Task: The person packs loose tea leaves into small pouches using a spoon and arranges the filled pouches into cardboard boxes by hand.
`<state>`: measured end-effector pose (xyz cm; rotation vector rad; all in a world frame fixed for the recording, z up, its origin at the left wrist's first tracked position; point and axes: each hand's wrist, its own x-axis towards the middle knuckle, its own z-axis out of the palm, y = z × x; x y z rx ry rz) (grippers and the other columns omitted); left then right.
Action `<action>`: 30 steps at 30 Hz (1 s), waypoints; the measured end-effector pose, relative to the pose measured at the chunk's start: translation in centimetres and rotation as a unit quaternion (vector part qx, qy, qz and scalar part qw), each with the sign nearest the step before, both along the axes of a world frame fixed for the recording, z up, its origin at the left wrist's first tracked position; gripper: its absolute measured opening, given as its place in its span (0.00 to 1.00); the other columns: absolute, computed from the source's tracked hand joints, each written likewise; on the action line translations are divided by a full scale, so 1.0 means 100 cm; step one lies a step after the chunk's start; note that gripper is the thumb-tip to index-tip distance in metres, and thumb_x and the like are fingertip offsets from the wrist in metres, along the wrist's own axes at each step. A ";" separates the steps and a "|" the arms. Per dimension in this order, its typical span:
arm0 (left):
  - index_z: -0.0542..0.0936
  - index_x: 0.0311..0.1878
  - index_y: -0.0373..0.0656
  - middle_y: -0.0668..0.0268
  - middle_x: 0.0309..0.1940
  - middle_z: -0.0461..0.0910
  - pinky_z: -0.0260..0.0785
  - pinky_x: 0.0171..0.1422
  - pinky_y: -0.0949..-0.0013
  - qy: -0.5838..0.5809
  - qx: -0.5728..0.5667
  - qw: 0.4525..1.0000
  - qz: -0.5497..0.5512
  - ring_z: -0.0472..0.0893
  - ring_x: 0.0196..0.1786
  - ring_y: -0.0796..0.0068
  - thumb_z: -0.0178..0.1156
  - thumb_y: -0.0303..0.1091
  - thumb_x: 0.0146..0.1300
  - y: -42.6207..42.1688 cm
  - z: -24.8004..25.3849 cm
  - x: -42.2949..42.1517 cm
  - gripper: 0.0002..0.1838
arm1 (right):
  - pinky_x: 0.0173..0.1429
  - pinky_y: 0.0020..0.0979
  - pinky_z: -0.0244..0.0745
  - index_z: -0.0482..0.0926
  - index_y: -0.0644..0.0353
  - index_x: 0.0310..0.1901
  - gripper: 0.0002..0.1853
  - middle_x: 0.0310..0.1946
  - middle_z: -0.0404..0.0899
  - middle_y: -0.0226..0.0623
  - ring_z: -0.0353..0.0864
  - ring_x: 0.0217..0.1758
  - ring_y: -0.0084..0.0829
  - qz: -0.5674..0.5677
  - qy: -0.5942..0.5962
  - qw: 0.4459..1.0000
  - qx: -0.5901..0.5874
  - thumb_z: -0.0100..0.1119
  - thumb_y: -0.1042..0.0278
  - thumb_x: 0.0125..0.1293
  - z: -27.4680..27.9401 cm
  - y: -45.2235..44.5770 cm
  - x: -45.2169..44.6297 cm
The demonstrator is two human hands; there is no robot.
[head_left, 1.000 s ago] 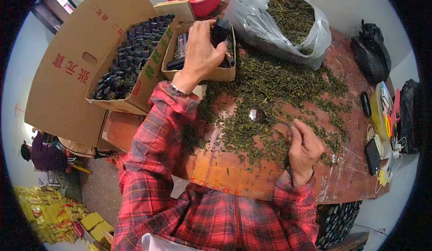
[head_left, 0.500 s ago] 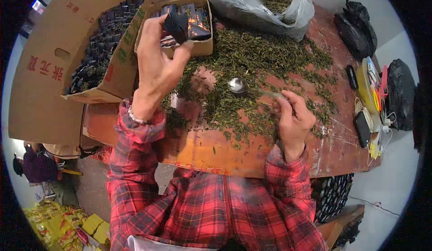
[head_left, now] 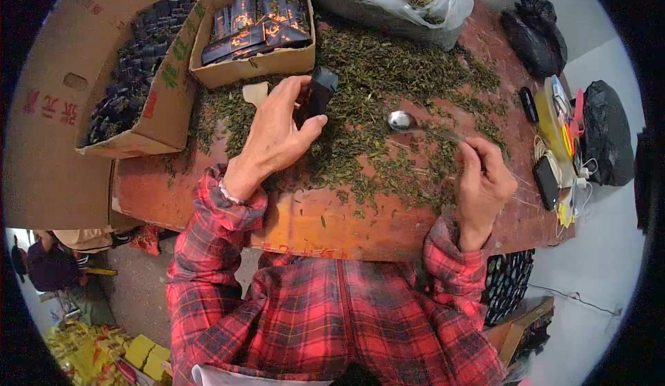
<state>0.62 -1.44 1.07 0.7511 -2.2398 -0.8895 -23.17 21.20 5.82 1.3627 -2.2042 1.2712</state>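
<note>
Between the thumb and fingers of my left hand (head_left: 277,126) is a small black packet (head_left: 320,94), held above the heap of loose dried tea leaves (head_left: 374,81). My right hand (head_left: 485,182) pinches the handle of a metal spoon (head_left: 402,121); its bowl hangs over the leaves and looks bare. Beyond my left hand, a small cardboard box (head_left: 253,71) holds several black packets with orange print. A pale flat piece (head_left: 255,93) lies between that box and my left wrist.
A larger carton (head_left: 156,95) full of black packets stands at the left. At the back is a clear plastic bag (head_left: 447,29) of leaves. Black bags (head_left: 609,133), a phone (head_left: 546,184) and a yellow container (head_left: 552,119) with pens line the right side.
My left hand has come down and right with the black packet, away from the small box. My right hand has shifted right with the spoon. The whole view has tilted slightly.
</note>
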 end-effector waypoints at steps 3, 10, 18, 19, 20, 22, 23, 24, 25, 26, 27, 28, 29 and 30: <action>0.73 0.66 0.34 0.45 0.49 0.83 0.75 0.60 0.52 -0.030 -0.005 1.000 0.003 0.84 0.52 0.47 0.68 0.41 0.63 -0.003 -0.005 0.000 0.32 | 0.39 0.30 0.80 0.87 0.62 0.42 0.03 0.33 0.88 0.41 0.89 0.32 0.33 -0.004 0.012 0.999 0.033 0.70 0.78 0.67 0.007 0.008 -0.003; 0.71 0.67 0.32 0.39 0.48 0.85 0.75 0.60 0.45 -0.088 0.004 0.996 0.009 0.84 0.53 0.35 0.67 0.43 0.65 -0.010 0.001 -0.012 0.33 | 0.36 0.32 0.79 0.86 0.61 0.40 0.03 0.32 0.88 0.41 0.88 0.30 0.35 0.025 0.018 0.999 0.045 0.71 0.77 0.67 0.005 -0.002 0.000; 0.71 0.69 0.34 0.37 0.49 0.84 0.73 0.63 0.43 -0.095 0.026 0.995 -0.027 0.83 0.55 0.34 0.64 0.43 0.68 0.000 -0.001 -0.038 0.32 | 0.35 0.33 0.80 0.87 0.61 0.40 0.02 0.30 0.88 0.41 0.89 0.29 0.37 0.084 -0.014 0.996 -0.003 0.71 0.78 0.67 -0.022 -0.038 0.019; 0.71 0.69 0.35 0.37 0.50 0.84 0.72 0.64 0.43 -0.093 0.027 0.995 -0.033 0.82 0.56 0.34 0.64 0.43 0.68 0.002 -0.002 -0.040 0.32 | 0.34 0.30 0.79 0.87 0.62 0.41 0.02 0.29 0.88 0.38 0.88 0.29 0.31 0.090 -0.021 0.996 -0.005 0.69 0.79 0.68 -0.026 -0.040 0.019; 0.71 0.70 0.36 0.36 0.51 0.83 0.71 0.65 0.43 -0.092 0.028 0.995 -0.040 0.81 0.57 0.35 0.63 0.44 0.68 0.006 -0.002 -0.042 0.32 | 0.34 0.27 0.79 0.87 0.63 0.42 0.03 0.28 0.87 0.35 0.87 0.29 0.25 0.096 -0.028 0.995 -0.008 0.68 0.80 0.69 -0.030 -0.041 0.019; 0.71 0.71 0.39 0.38 0.56 0.81 0.67 0.69 0.41 -0.128 0.042 0.990 -0.042 0.78 0.59 0.37 0.62 0.46 0.69 0.014 0.009 -0.042 0.32 | 0.33 0.24 0.79 0.87 0.65 0.43 0.03 0.27 0.87 0.33 0.86 0.29 0.19 0.099 -0.042 0.994 -0.010 0.67 0.80 0.71 -0.037 -0.043 0.017; 0.71 0.71 0.39 0.39 0.56 0.81 0.67 0.69 0.42 -0.113 0.046 0.992 -0.045 0.78 0.59 0.37 0.62 0.46 0.69 0.015 0.007 -0.042 0.32 | 0.33 0.24 0.79 0.87 0.65 0.43 0.03 0.27 0.87 0.33 0.86 0.30 0.19 0.097 -0.050 0.994 -0.009 0.66 0.80 0.72 -0.039 -0.043 0.016; 0.70 0.71 0.39 0.39 0.56 0.81 0.67 0.69 0.42 -0.098 0.051 0.993 -0.049 0.78 0.59 0.37 0.63 0.46 0.69 0.015 0.004 -0.041 0.32 | 0.33 0.24 0.80 0.87 0.66 0.43 0.03 0.28 0.87 0.33 0.86 0.30 0.19 0.094 -0.057 0.994 -0.008 0.66 0.80 0.72 -0.041 -0.042 0.015; 0.70 0.71 0.38 0.40 0.55 0.81 0.67 0.69 0.43 -0.082 0.055 0.994 -0.052 0.78 0.59 0.37 0.63 0.46 0.69 0.014 0.002 -0.040 0.32 | 0.33 0.24 0.80 0.87 0.66 0.43 0.03 0.29 0.88 0.32 0.86 0.30 0.19 0.094 -0.091 0.991 -0.015 0.66 0.80 0.72 -0.041 -0.042 0.016; 0.70 0.71 0.38 0.41 0.55 0.81 0.68 0.69 0.44 -0.072 0.044 0.995 -0.057 0.78 0.59 0.38 0.63 0.45 0.69 0.014 0.001 -0.038 0.32 | 0.34 0.24 0.81 0.87 0.66 0.43 0.03 0.29 0.88 0.32 0.86 0.30 0.19 0.095 -0.125 0.987 -0.022 0.66 0.80 0.73 -0.041 -0.043 0.017; 0.70 0.71 0.38 0.42 0.55 0.81 0.68 0.69 0.45 -0.061 0.032 0.996 -0.061 0.78 0.60 0.39 0.64 0.44 0.69 0.014 0.000 -0.036 0.32 | 0.34 0.24 0.81 0.87 0.67 0.43 0.03 0.30 0.88 0.32 0.86 0.31 0.20 0.097 -0.159 0.982 -0.029 0.65 0.80 0.73 -0.041 -0.043 0.018; 0.70 0.71 0.37 0.43 0.55 0.80 0.69 0.69 0.46 -0.050 0.020 0.997 -0.064 0.79 0.60 0.39 0.64 0.44 0.69 0.013 -0.001 -0.032 0.32 | 0.35 0.24 0.82 0.87 0.67 0.43 0.03 0.31 0.88 0.32 0.86 0.31 0.20 0.096 -0.184 0.977 -0.039 0.65 0.80 0.74 -0.042 -0.044 0.017; 0.70 0.71 0.37 0.43 0.55 0.80 0.69 0.69 0.47 -0.040 0.008 0.997 -0.066 0.79 0.60 0.40 0.64 0.42 0.69 0.013 -0.001 -0.028 0.32 | 0.36 0.23 0.82 0.87 0.67 0.43 0.03 0.32 0.88 0.32 0.87 0.31 0.20 0.096 -0.209 0.972 -0.048 0.65 0.79 0.74 -0.044 -0.045 0.017; 0.69 0.72 0.37 0.43 0.55 0.80 0.70 0.69 0.49 -0.030 -0.004 0.997 -0.068 0.79 0.60 0.41 0.65 0.41 0.68 0.012 -0.001 -0.024 0.33 | 0.36 0.23 0.82 0.87 0.67 0.43 0.03 0.32 0.88 0.32 0.87 0.32 0.20 0.096 -0.234 0.966 -0.058 0.65 0.79 0.74 -0.046 -0.046 0.016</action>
